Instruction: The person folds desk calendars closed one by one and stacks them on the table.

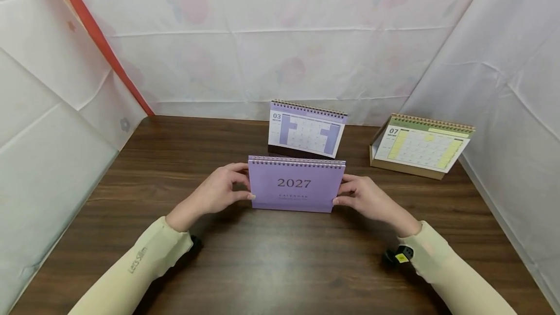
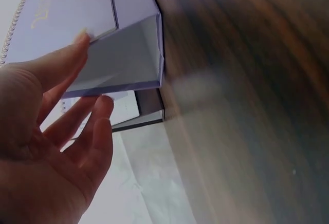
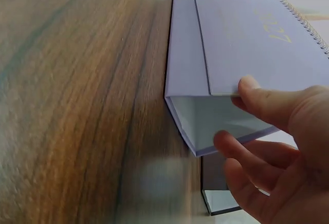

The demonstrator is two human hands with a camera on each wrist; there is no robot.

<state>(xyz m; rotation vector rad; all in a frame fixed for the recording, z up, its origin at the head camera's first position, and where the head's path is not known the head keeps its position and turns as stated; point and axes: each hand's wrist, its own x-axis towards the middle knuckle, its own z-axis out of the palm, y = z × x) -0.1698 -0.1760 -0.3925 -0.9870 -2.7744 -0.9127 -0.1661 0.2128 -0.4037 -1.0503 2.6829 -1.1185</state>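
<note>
A purple desk calendar (image 1: 294, 171) marked 2027 stands like a tent on the table, its cover facing me and its spiral binding on top. My left hand (image 1: 220, 189) grips its left side, thumb on the front edge and fingers toward the back. On the opposite side my right hand (image 1: 366, 197) holds it the same way. The right wrist view shows the right thumb on the cover (image 3: 231, 44) and the fingertips by the back panel. In the left wrist view, the calendar's hollow side (image 2: 123, 54) is visible between thumb and fingers.
Just behind stands another desk calendar (image 1: 306, 130), with a purple-and-white page marked 03. To the right is a green-and-yellow desk calendar (image 1: 426, 147) showing 07. The dark wooden table (image 1: 280, 266) is bounded by white cloth (image 1: 245, 62) at the back and sides.
</note>
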